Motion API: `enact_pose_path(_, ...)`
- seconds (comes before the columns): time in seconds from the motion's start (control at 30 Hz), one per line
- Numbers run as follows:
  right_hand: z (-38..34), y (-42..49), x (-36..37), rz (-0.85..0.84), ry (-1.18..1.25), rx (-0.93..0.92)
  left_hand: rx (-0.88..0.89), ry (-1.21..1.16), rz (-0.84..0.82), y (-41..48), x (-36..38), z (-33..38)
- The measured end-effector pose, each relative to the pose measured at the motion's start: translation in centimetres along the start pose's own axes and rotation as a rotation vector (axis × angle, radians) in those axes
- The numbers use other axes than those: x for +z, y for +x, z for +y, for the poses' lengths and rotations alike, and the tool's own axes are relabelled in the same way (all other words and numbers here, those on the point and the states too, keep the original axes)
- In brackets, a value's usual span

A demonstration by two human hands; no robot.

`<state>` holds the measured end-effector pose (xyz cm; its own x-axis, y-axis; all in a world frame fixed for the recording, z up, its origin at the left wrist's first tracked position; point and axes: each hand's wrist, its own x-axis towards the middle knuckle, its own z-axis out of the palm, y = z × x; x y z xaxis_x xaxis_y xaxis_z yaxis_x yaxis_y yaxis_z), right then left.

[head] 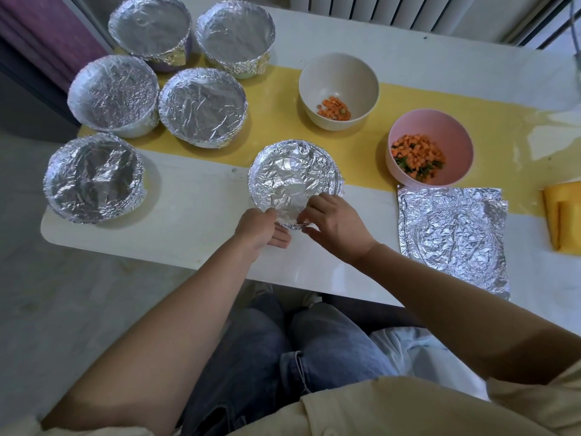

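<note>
- Table (pixel 188 234): white, glossy, hard top w/ rounded corners.
- Yellow runner (pixel 276 99): flat matte band across the table's middle, left edge to right edge.
- Foil sheets (pixel 452 237): rectangular stack, creased, w/ a round bowl imprint. They lie flat by the near edge, toward the right.
- Five foil-capped bowls fill the left end, all round, w/ wrinkled silver tops crimped over the rims:
  - two by the far-left corner (pixel 150 26) (pixel 235 33)
  - two on the runner (pixel 113 92) (pixel 202 105)
  - one at the near-left corner (pixel 92 176), its foil sunk in & the most crumpled
- Foil-topped bowl (pixel 292 174): round, w/ foil dented inward. It's at mid-table, just near-side of the runner and close to the near edge.
- Pink bowl (pixel 430 127): smooth, matte, uncovered, on the runner's near side at right, touching the sheets' far edge.
- Cream bowl (pixel 338 80): smooth, deep, uncovered, on the runner nr centre.
- Yellow cloth (pixel 562 215): folded, soft, at the right edge.
- Left hand (pixel 257 231): at the foil-topped bowl's near rim, thumb over the foil edge, fingers curled below, pinching it.
- Right hand (pixel 336 228): fingers bent, tips on the same near rim. It prob. pinches the foil fold, but the grip's partly hidden.
- Carrot-&-green dice (pixel 418 155): small cubes heaped in the pink bowl.
- Carrot cubes (pixel 334 108): a small orange pile in the cream bowl's bottom.
</note>
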<state>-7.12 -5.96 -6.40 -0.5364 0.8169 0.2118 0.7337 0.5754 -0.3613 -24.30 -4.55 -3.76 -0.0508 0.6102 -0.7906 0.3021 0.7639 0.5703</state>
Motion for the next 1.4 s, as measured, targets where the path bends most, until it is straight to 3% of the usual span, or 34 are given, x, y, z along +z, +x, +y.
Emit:
enact_pose_path(0.27, -1.4, 1.2, 1.1, 0.043, 0.003, 0.032, -0.038, -0.004, 0.127, -0.6, 1.2, -1.0)
enact_pose_path(0.8, -2.8, 1.8, 2.3, 0.054, 0.059, 0.125, 0.024, 0.031, 0.096, 0.4, 1.0, -1.2)
enact_pose_path(1.03, -1.6, 0.8, 0.3, -0.041, 0.037, 0.032, 0.072, 0.011, 0.018, 0.8, -1.0, -0.5)
enact_pose_path(1.13, -0.9, 0.3, 0.2, -0.009, -0.008, 0.031, 0.091, -0.006, 0.038, 1.1, -1.6, -0.8)
enact_pose_path(1.27, -1.1, 0.5, 0.6, 0.057, -0.001, 0.021, -0.005, 0.094, 0.113, 0.1, -1.0, -1.1)
enact_pose_path(1.4, -1.9, 0.9, 1.2, 0.055, 0.020, 0.024, -0.047, 0.070, 0.029, -0.7, 0.8, -1.4)
